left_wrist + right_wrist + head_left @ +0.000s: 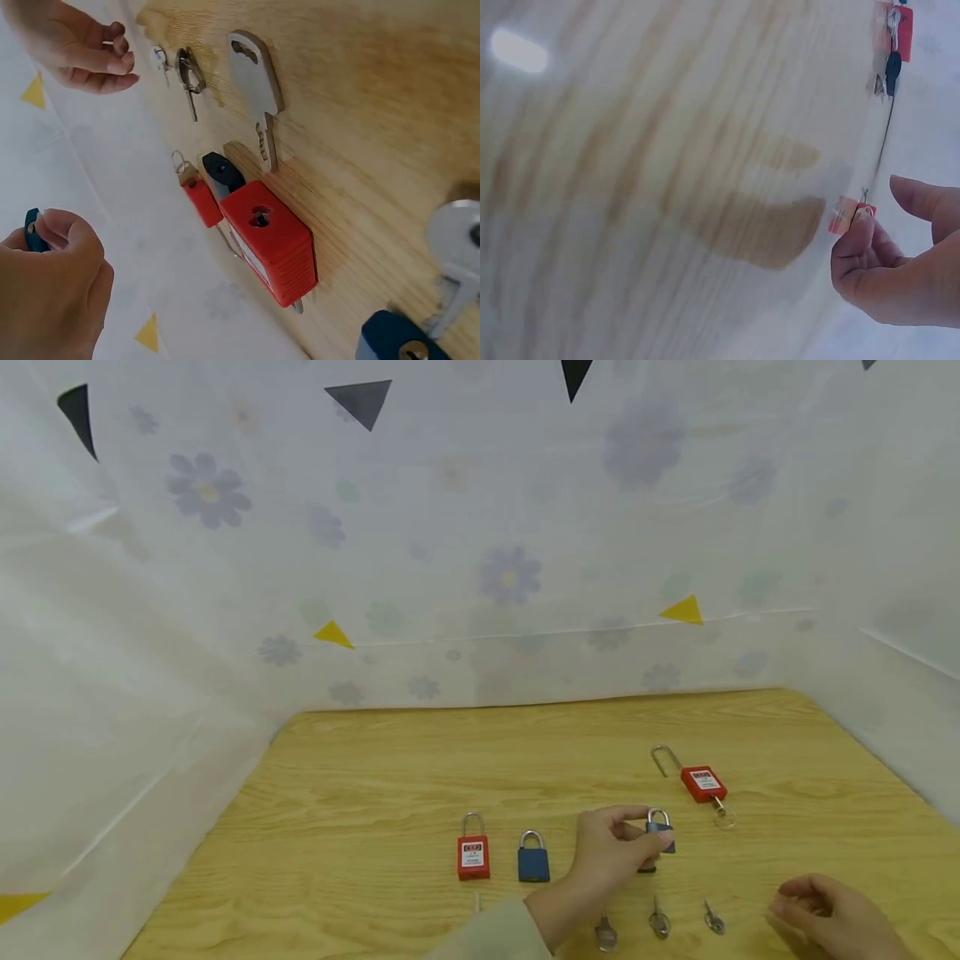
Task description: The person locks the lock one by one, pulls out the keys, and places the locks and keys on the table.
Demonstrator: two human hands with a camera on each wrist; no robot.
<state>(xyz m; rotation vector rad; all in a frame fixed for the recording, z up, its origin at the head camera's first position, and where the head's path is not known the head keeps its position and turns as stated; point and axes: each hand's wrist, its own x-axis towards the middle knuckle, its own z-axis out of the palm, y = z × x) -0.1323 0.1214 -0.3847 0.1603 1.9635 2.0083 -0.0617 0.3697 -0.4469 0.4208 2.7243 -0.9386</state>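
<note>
My left hand [611, 852] pinches a blue padlock [660, 833] between thumb and fingers, its shackle pointing up. In the left wrist view, that padlock's underside [31, 231] faces the camera. Below it, a dark padlock [647, 868] is mostly hidden by the hand in the head view. My right hand [840, 914] hovers at the lower right with loosely bent fingers and nothing visible in them. Nearest to it lies a small key on a ring [714, 918]. A second ringed key [659, 922] and a broad-headed key [606, 933] are farther left.
A red padlock [473, 857] and a blue padlock [533, 863] lie left of the left hand. Farther back, a red padlock [703, 783] has its shackle open and a key inserted. Another red padlock [274, 240] shows in the left wrist view. White sheeting [480, 527] borders the wooden table [390, 760].
</note>
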